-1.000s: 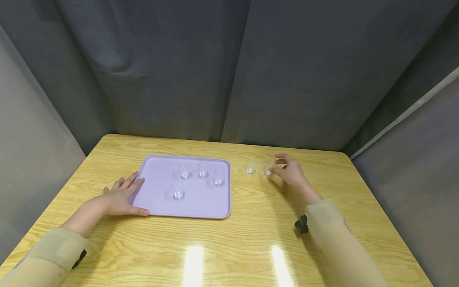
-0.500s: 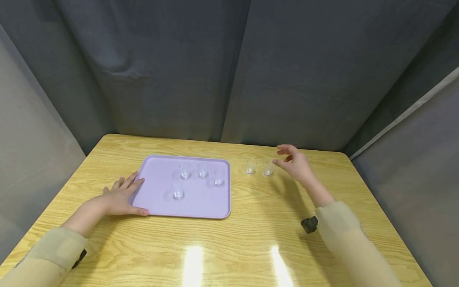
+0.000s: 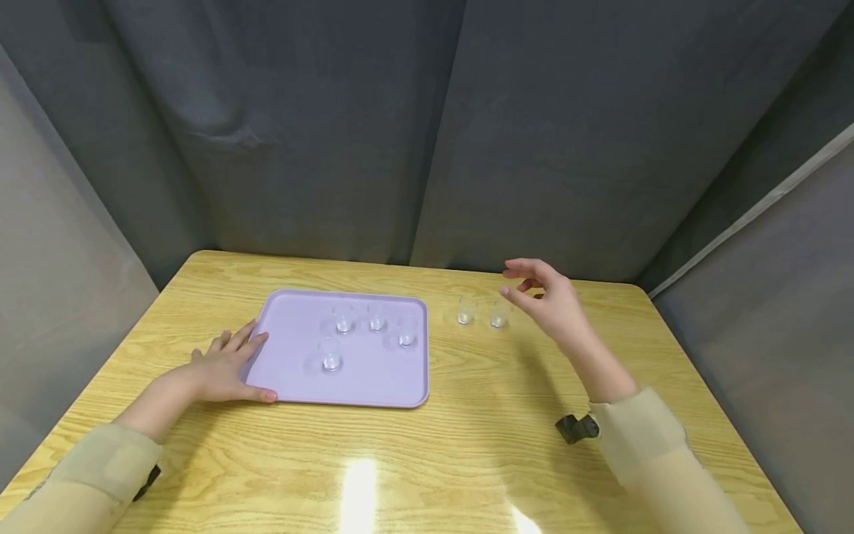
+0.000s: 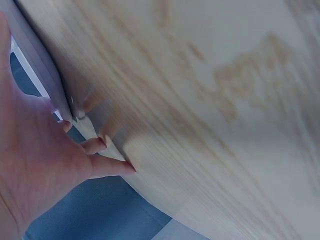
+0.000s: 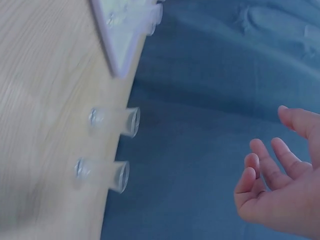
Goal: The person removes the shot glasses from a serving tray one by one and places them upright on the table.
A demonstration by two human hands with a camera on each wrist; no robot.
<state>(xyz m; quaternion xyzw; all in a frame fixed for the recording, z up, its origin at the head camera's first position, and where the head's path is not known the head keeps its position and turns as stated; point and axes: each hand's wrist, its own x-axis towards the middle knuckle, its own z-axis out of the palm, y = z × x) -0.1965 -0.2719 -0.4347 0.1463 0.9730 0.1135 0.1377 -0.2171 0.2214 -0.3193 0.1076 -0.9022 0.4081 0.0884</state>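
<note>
The counter (image 3: 467, 437), filling the lower half of the frame, is showing a pale wood-grain laminate, smooth and glossy enough to be throwing back two bright glares near the bottom edge. The tray (image 3: 293, 371) at centre left is looking like matt lilac plastic with a smooth face. The small glasses (image 3: 465, 311) at centre are looking clear and shiny. Grey cloth curtains (image 3: 427, 133) are hanging matt and softly creased across the top. The sleeves (image 3: 640, 445) are appearing as soft beige fabric.

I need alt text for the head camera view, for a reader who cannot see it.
A person's right hand hovers open beside two small clear glasses on a wooden table. The left hand rests on the edge of a lilac tray holding four more glasses.
</note>
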